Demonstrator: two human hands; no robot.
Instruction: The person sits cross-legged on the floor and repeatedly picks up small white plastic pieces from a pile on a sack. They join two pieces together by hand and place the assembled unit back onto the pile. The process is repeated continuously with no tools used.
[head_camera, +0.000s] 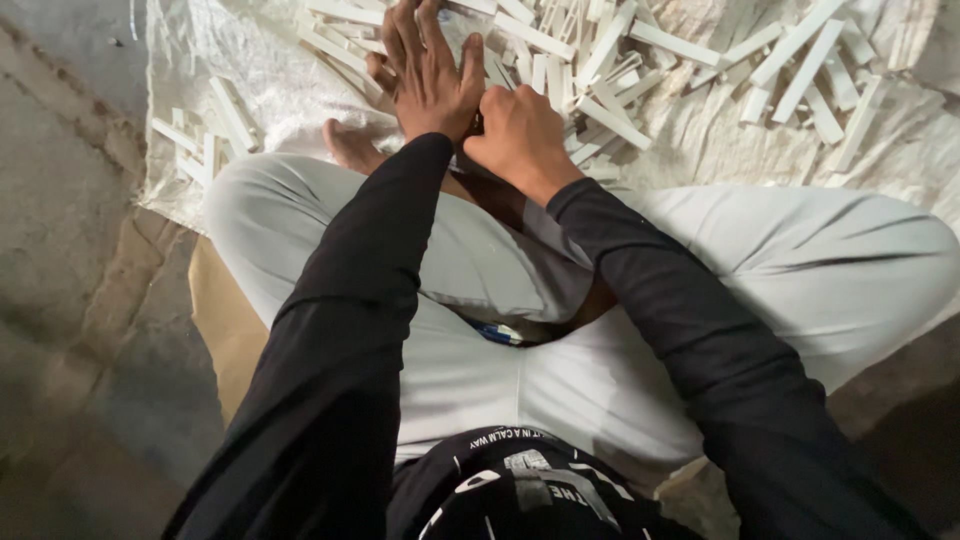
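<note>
Sticks (610, 70), white and flat, lie heaped on the sack (720, 140); my left hand (430, 75) spreads open over them, my right hand (515, 135) fisted, contents hidden; most remain unsorted.

A white woven plastic sack (700, 150), opened out flat like a sheet, lies on the floor beneath and beyond the fingers (415, 30), its pale, creased weave stretching to both sides of them. A flattened sheet of plain brown cardboard (225, 320) lies well back from the fingers, below and to their left, partly under the seated person. No labels, signs or screens appear.
</note>
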